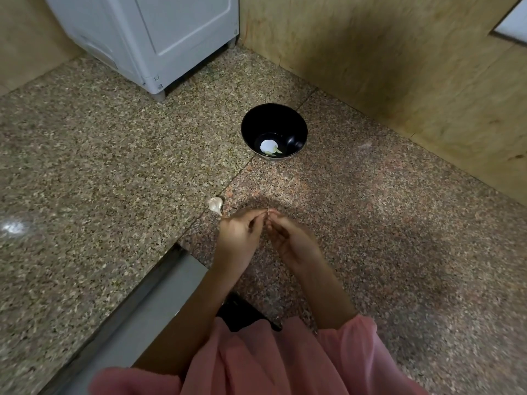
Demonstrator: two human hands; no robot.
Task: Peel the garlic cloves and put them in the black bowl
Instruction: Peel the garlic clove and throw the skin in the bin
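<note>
Head view: both hands are held together low over the speckled floor (114, 166), with the fingertips meeting. The left hand (239, 238) and the right hand (291, 242) are curled, and a small piece (268, 212) is pinched between their fingertips. It is too small to be told apart as clove or skin. Peeling is judged to be the step in hand, since a two-handed pinch lets the piece be steadied by one hand while skin is pulled by the other. An unpeeled garlic clove (215, 205) is seen lying on the floor just beside the left hand, within easy reach, and is probably meant to be taken next. The black bowl (296, 124) is set upright on the floor farther ahead, well apart from the hands, likely so that loose skins fall short of it. Something white and a pale greenish sliver are seen at its bottom; whether this is peeled garlic or glare cannot be told. A white appliance (159, 38) is stood behind, near the wall.
</note>
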